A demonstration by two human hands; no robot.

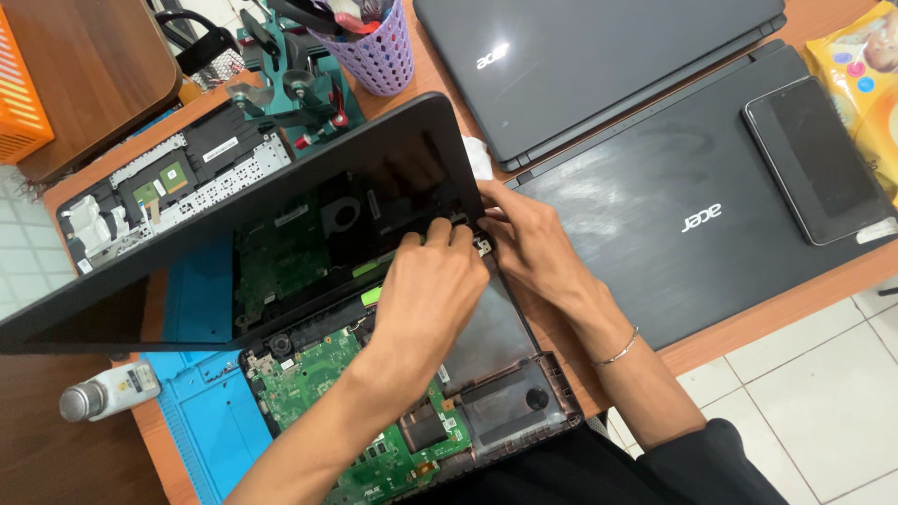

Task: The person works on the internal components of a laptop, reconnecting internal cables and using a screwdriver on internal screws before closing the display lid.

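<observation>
An opened black laptop base (510,411) lies on a blue work mat (210,421) with its green mainboard (318,383) bare. Its dark screen lid (281,224) stands tilted up and mirrors the board. My left hand (426,295) reaches over the base, fingertips pinched at the metal hinge (481,245) by the lid's lower right corner. My right hand (533,238), a thin bracelet on its wrist, meets it from the right and grips the same corner at the hinge. What lies under the fingers is hidden.
Two closed black laptops (673,206) (580,65) lie to the right, a phone (823,159) on the nearer one. A purple tool basket (379,56), a green clamp stand (290,89), a removed keyboard cover (178,182), a white bottle (108,393) and an orange crate (19,93) surround the mat.
</observation>
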